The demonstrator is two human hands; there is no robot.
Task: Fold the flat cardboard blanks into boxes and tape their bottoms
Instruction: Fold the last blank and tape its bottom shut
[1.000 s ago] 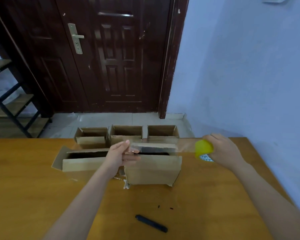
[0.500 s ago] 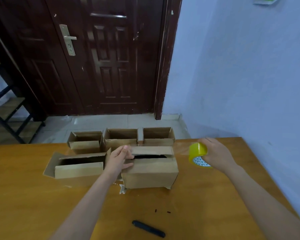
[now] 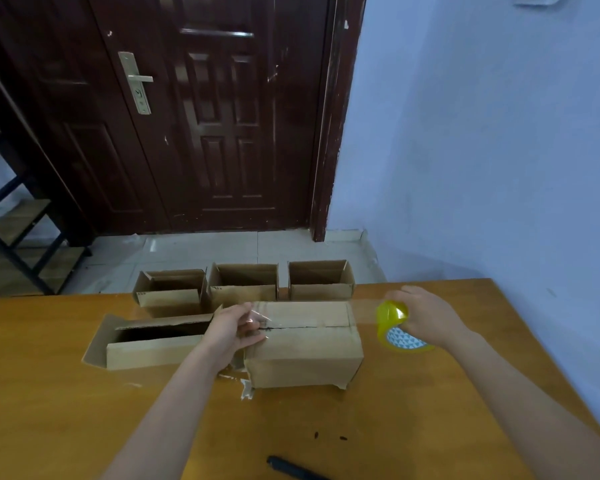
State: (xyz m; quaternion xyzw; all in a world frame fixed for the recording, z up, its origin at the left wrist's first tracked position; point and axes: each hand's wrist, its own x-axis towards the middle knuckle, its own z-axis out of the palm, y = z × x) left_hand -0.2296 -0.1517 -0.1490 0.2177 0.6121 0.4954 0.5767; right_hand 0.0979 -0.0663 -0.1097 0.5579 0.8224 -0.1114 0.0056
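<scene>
— Cardboard, brown and plain: which box [image 3: 305, 341] is being worked on?

— The one at the middle of the wooden table [image 3: 66, 410], its two flaps folded shut with the seam running from nine to three o'clock.

— And the hands?

— The left hand [image 3: 234, 329] sits at the seam's nine o'clock end, fingers and thumb pinching the free end of a clear tape strip [image 3: 326, 311]. The right hand [image 3: 426, 320], off the box at three o'clock, curls round a yellow tape roll [image 3: 394, 327]. The strip stretches between them over the flaps; whether it touches the cardboard all along, I cannot tell.

— Anything else nearby?

— A second box [image 3: 146, 344] lies at nine o'clock, just beside the first, its flaps gaping. Three open boxes [image 3: 246, 285] stand in a row at twelve o'clock, past the table's far edge. A black pen-like object [image 3: 291, 468] lies at six o'clock, near the edge of view.
</scene>
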